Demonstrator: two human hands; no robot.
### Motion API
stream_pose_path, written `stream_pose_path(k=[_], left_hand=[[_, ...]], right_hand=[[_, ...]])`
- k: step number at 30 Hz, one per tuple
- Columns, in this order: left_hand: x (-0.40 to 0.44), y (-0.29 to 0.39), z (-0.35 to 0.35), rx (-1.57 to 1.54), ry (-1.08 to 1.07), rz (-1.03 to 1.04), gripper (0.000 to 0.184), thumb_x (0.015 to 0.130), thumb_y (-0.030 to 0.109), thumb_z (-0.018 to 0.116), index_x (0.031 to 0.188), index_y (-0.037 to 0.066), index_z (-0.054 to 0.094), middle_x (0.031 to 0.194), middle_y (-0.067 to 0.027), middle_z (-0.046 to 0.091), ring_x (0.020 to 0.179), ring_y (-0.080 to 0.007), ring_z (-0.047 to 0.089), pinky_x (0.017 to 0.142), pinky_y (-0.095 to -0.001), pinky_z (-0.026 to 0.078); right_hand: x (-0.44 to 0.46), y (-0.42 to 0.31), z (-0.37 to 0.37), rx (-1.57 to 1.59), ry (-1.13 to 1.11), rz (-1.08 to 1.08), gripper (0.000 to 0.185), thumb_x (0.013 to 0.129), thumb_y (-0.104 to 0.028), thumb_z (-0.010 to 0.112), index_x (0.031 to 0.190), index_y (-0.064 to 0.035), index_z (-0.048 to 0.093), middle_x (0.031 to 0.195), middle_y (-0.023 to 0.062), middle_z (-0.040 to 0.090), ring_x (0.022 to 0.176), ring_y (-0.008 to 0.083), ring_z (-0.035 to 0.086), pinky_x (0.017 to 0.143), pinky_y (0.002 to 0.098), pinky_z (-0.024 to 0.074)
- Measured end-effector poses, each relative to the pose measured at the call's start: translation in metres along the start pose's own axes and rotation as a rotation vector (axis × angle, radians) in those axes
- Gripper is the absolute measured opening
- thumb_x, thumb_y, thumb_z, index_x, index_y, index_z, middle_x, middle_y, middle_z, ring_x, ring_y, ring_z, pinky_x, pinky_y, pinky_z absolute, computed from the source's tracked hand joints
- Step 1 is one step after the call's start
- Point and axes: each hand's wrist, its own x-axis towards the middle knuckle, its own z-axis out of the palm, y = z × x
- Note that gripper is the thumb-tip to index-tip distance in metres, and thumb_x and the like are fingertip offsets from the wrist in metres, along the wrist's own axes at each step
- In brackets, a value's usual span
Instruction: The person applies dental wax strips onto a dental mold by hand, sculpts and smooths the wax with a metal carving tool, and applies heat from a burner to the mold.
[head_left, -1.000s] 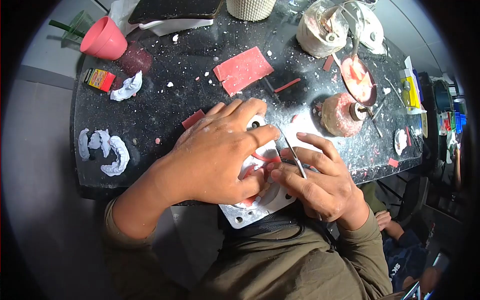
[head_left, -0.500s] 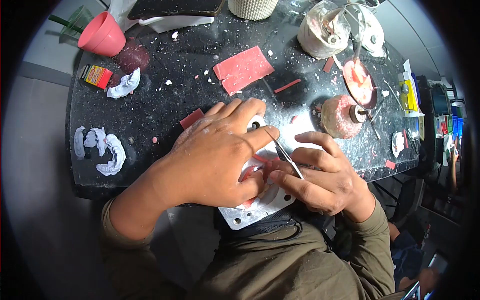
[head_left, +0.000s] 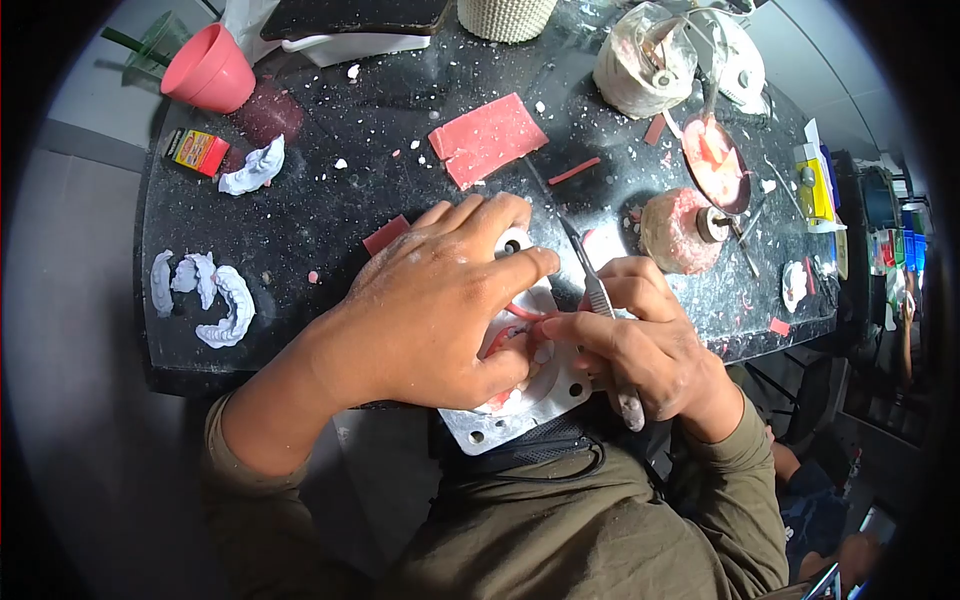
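Observation:
My left hand (head_left: 430, 300) is wrapped over a metal dental flask half (head_left: 470, 430), its thumb pressing near the pink wax and pale tooth shapes inside. A thin pink wax strip (head_left: 528, 313) runs between my two hands, next to my right fingertips. My right hand (head_left: 640, 340) is closed around a slim metal wax knife (head_left: 597, 290) with a ribbed grip. The knife's dark blade points up and away over the table, apart from the flask. Both hands hide parts of the flask's middle.
Pink wax sheets (head_left: 488, 140) and scraps lie ahead on the black table (head_left: 330, 220). White impressions (head_left: 232, 308) and a pink cup (head_left: 208, 70) are at left. At right stand a wax-coated burner (head_left: 680, 232), a pan of pink wax (head_left: 718, 165) and a bag-covered container (head_left: 645, 60).
The knife has turned in my right hand, its blade now pointing away from me with more of its length showing. My right fingers have closed in around it. My left hand stays in place.

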Motion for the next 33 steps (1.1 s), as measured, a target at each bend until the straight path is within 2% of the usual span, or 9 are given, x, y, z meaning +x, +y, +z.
stream_pose_path(k=[4,8,11,13,17,21,26,32,33], left_hand=[[0.000,0.001,0.001,0.013,0.025,0.007,0.063,0.066,0.023,0.076,0.125,0.004,0.066,0.130,-0.0238,0.053,0.111,-0.0423,0.058,0.098,-0.0487,0.047],[-0.002,0.000,0.000,-0.006,0.060,0.007,0.062,0.067,0.023,0.073,0.126,0.004,0.067,0.126,-0.0239,0.055,0.109,-0.0421,0.059,0.098,-0.0487,0.048],[-0.003,0.003,-0.002,0.012,0.055,-0.019,0.061,0.067,0.022,0.071,0.126,0.004,0.068,0.125,-0.0235,0.056,0.110,-0.0416,0.059,0.098,-0.0485,0.048],[-0.002,0.002,-0.001,0.017,0.044,-0.017,0.061,0.067,0.022,0.071,0.126,0.004,0.067,0.125,-0.0234,0.056,0.109,-0.0415,0.059,0.098,-0.0483,0.048],[-0.001,0.004,0.004,0.050,0.057,-0.015,0.061,0.068,0.022,0.070,0.126,0.003,0.067,0.124,-0.0228,0.056,0.110,-0.0417,0.059,0.099,-0.0480,0.048],[-0.002,0.000,-0.002,0.054,0.019,-0.013,0.067,0.066,0.026,0.068,0.129,0.001,0.065,0.124,-0.0236,0.057,0.110,-0.0416,0.059,0.098,-0.0472,0.047],[-0.003,-0.016,-0.010,-0.433,0.059,-0.029,0.086,0.060,0.038,0.065,0.133,-0.008,0.060,0.122,-0.0273,0.059,0.109,-0.0393,0.060,0.100,-0.0432,0.045],[-0.003,-0.012,-0.009,-0.357,0.094,-0.067,0.085,0.061,0.039,0.065,0.130,-0.011,0.061,0.121,-0.0285,0.060,0.108,-0.0390,0.062,0.099,-0.0420,0.047],[-0.002,-0.011,-0.011,-0.360,0.097,-0.071,0.082,0.062,0.039,0.065,0.127,-0.011,0.063,0.119,-0.0285,0.062,0.107,-0.0394,0.063,0.098,-0.0418,0.048]], right_hand=[[-0.006,-0.004,-0.003,-0.040,0.042,-0.028,0.037,0.082,-0.015,0.076,0.115,0.0013,0.069,0.105,0.0058,0.074,0.086,0.0238,0.061,0.079,0.0396,0.0469],[-0.024,-0.027,-0.026,-0.111,0.224,0.258,0.027,0.086,-0.018,0.078,0.102,0.0011,0.070,0.086,0.0077,0.073,0.065,0.0221,0.052,0.060,0.0374,0.0422],[-0.033,-0.045,-0.045,-0.148,0.171,0.444,0.026,0.082,-0.016,0.082,0.098,-0.0003,0.070,0.080,0.0073,0.071,0.064,0.0218,0.052,0.059,0.0370,0.0425],[-0.043,-0.047,-0.056,-0.276,-0.075,0.584,0.028,0.078,-0.015,0.083,0.098,-0.0003,0.071,0.075,0.0092,0.070,0.063,0.0248,0.058,0.060,0.0368,0.0447],[-0.073,-0.038,-0.063,-0.320,-0.083,0.825,0.022,0.074,-0.009,0.081,0.093,-0.0008,0.073,0.067,0.0150,0.067,0.059,0.0326,0.066,0.058,0.0406,0.0493],[-0.091,-0.026,-0.076,-0.485,-0.100,0.914,0.028,0.068,-0.008,0.077,0.096,-0.0024,0.075,0.064,0.0164,0.063,0.053,0.0284,0.063,0.057,0.0360,0.0483],[-0.087,-0.018,-0.078,-0.502,-0.074,1.005,0.031,0.070,-0.010,0.079,0.100,-0.0019,0.075,0.063,0.0159,0.062,0.051,0.0269,0.061,0.055,0.0360,0.0464],[-0.072,-0.029,-0.066,-0.587,0.024,1.037,0.030,0.078,-0.018,0.085,0.102,-0.0034,0.075,0.064,0.0140,0.065,0.056,0.0300,0.066,0.056,0.0356,0.0506],[-0.068,-0.033,-0.060,-0.394,0.068,0.967,0.029,0.078,-0.015,0.084,0.103,-0.0032,0.075,0.071,0.0132,0.067,0.061,0.0293,0.067,0.059,0.0358,0.0524]])
